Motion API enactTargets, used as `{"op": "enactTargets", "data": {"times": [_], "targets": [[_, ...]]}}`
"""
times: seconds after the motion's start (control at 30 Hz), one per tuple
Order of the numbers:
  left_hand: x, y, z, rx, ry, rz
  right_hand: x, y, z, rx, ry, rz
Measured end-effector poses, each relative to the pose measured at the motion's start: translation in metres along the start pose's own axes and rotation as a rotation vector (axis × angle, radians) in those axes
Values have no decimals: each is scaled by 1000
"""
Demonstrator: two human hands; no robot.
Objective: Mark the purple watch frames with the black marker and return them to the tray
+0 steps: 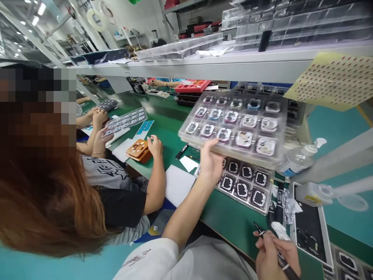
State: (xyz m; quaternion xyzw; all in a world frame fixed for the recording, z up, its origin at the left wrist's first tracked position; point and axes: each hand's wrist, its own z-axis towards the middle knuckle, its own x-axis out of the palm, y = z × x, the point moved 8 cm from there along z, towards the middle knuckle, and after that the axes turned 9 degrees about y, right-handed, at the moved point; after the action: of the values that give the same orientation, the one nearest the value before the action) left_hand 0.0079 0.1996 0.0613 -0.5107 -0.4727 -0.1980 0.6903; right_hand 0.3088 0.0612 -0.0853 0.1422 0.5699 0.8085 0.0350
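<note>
My left hand (212,161) grips the near edge of a clear plastic tray (233,120), tilted above the green bench. Rows of small rounded-square parts sit in its pockets, and it looks like a stack of more than one tray. Beneath it, a second clear tray (243,186) with black parts in white frames lies on the bench, partly covered by the raised one. At the lower right, my right hand (275,252) is closed around a black pen (281,258), its tip pointing up and to the left.
A co-worker (116,190) sits at the left, beside an orange fixture (139,151). White sheets (179,184) lie between us. A pump bottle (300,157), black markers (279,202) and a black-lined tray (328,229) stand right. A shelf (175,68) crosses above the bench (224,223).
</note>
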Motion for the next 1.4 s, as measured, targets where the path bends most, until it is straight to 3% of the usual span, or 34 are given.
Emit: {"op": "enactTargets", "data": {"times": [0.23, 0.37, 0.5, 0.7, 0.87, 1.07, 1.2, 1.4], "targets": [[-87, -99, -21, 320, -153, 86, 3, 1, 3, -55, -12, 19], [-114, -125, -14, 386, -193, 133, -1, -2, 0, -57, -13, 5], [-132, -125, -1, 382, -238, 150, -2, -6, -1, -38, -5, -1], [-153, -105, 18, 367, -302, 152, 4, 7, 3, -87, -6, 16], [-162, -92, 21, 375, -326, 160, 7, 12, 4, -70, 10, 37], [-168, -85, 22, 388, -331, 163, -1, -2, 3, -76, 29, 33], [-167, -85, 25, 395, -328, 161, -2, -5, 2, -80, 60, 18], [-143, -101, 27, 423, -188, 158, 5, 7, -5, -42, 76, 37]]}}
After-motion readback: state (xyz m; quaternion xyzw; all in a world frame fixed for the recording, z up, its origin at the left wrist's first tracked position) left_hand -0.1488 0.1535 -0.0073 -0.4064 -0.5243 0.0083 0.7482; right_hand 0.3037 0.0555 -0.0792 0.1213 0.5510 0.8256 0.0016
